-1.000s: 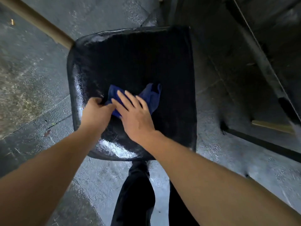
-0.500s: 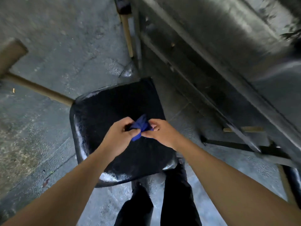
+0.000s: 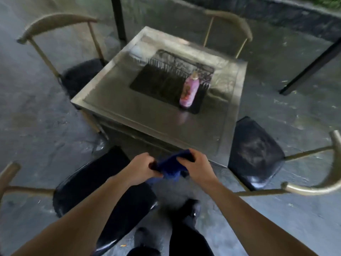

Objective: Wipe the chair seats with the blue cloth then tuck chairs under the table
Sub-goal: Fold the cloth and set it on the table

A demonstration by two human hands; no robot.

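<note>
— Where's the blue cloth [image 3: 170, 168] right now?

— Bunched up between both hands, in the air over the near edge of the table [image 3: 162, 115]. The left hand [image 3: 142, 169] is clenched on 1 end and the right hand [image 3: 196, 168] is gripping the other, as if folding or wringing it. It touches no seat.

— So how far along do you reckon the job is?

— Hard to say for the wiping. The near-left chair seat [image 3: 92, 183] shows glossy patches along its edge, which may mean it is wet from a wipe, but I can't be sure. The right chair seat [image 3: 255, 154] has a dull, smeared patch in the middle, so I'd guess that one is not done. The far-left chair [image 3: 79, 74] is partly under the table; the far chair [image 3: 228, 19] shows only its backrest, so its seat is hidden.

— And the tucking?

— Mostly left, I'd say. The 2 near chairs stand clear of the table and angled away from it.

— Anything in the way?

— On the table sit a black wire rack [image 3: 182, 69] on a dark mat and a pink bottle [image 3: 190, 91], neither blocking a chair. A black pole [image 3: 119, 17] stands beyond the far-left corner, and the person's own legs stand between the 2 near seats. The view is blurred, so finer detail is lost.
</note>
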